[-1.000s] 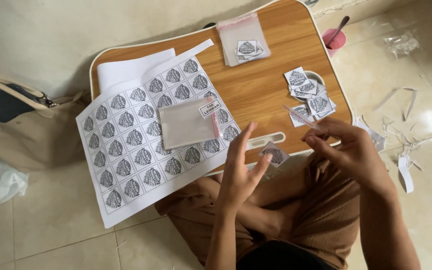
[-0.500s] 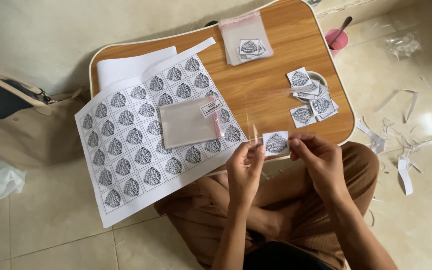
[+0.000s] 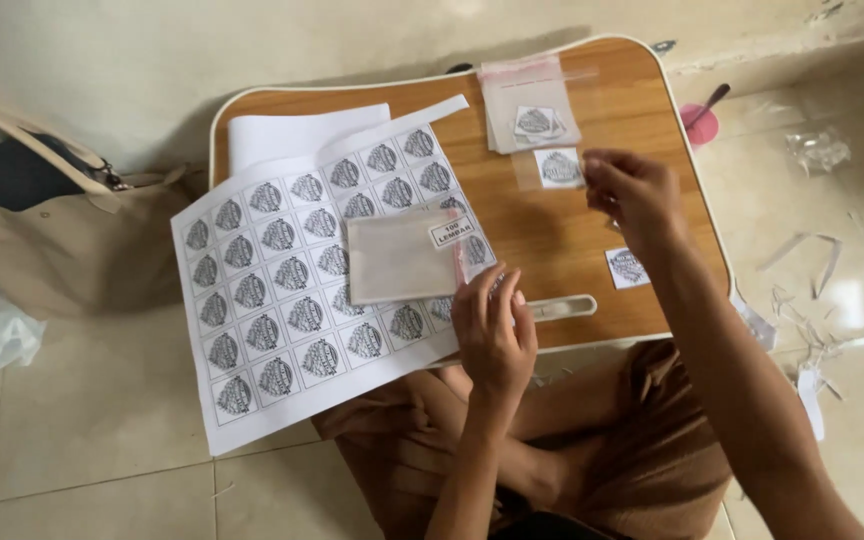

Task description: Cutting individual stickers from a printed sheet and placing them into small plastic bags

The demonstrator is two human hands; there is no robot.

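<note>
Right hand (image 3: 634,192) pinches a clear sleeve (image 3: 552,168) mid-table; left hand (image 3: 493,325) hovers unclenched at the table's front edge (image 3: 642,335).

view: one camera on my head | facing: steeply down over my lap and the floor | range: close, arm's reach | frame: lap table (image 3: 552,235) centre to 12 o'clock, my left hand (image 3: 494,335) near 6, my right hand (image 3: 632,190) toward 2, bag (image 3: 62,240) at 9 | shared view: no second camera
</note>
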